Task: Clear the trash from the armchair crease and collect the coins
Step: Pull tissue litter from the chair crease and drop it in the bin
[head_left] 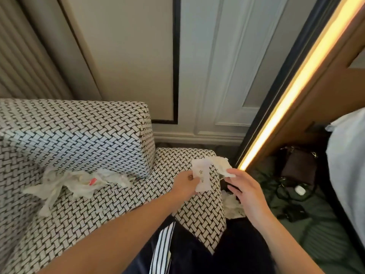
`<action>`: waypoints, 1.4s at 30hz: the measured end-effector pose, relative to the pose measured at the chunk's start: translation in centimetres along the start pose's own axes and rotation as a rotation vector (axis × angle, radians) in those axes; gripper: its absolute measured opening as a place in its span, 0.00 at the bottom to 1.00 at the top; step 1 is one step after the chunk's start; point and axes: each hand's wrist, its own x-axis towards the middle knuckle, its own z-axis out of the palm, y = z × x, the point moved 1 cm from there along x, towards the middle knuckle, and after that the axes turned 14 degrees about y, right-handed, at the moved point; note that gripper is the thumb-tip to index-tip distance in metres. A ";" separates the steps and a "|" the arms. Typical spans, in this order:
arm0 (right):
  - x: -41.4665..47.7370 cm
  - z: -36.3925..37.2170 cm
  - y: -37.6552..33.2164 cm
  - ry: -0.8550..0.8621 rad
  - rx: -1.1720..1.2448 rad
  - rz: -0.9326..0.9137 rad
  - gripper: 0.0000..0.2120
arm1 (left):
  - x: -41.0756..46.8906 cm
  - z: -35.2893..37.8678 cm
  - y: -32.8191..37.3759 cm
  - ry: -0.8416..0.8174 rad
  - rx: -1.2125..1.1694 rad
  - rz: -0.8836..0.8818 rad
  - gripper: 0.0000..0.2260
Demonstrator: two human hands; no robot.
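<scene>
Where the armrest of the woven-pattern armchair (199, 212) meets the person's reach, both hands hold trash above it. Item one: left hand (186, 182), fingers curled and pinching a flat white paper (202, 177) with a small printed mark, held just over the armrest top. Item two: right hand (246, 191), thumb and forefinger pinching a crumpled tissue (222, 165), the other fingers loosely bent; tissue and paper touch or overlap, and whether they are one piece or two cannot be told from this angle. Item three: a crumpled clear plastic bag (79, 181), lying on the seat cushion against the crease below the backrest, well apart from both hands, with a small red scrap (92, 181) showing on or inside it. Item four: white crumpled material (233, 207), low beside the armrest's outer face, under the right hand. Item five: a dark handbag (298, 167) on the green carpet (325, 234), with dark cables (284, 191) and a small white case (300, 189) just beside it. Item six: a lit light strip (296, 76), running diagonally along a dark frame above the handbag.
</scene>
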 end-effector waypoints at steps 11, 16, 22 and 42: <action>5.0 -6.3 0.7 0.210 0.246 0.178 0.10 | 0.8 10.4 0.3 -0.042 0.069 -0.362 0.11; 6.6 -6.6 2.2 0.252 0.304 0.263 0.10 | 0.9 12.1 1.6 -0.099 -0.040 -0.461 0.06; 7.1 -6.7 3.6 0.172 0.094 0.300 0.10 | 0.9 12.1 2.4 -0.209 0.023 -0.464 0.10; 2.9 -0.7 -0.6 0.000 -0.388 0.099 0.10 | -1.3 4.7 3.5 -0.122 -0.035 -0.383 0.11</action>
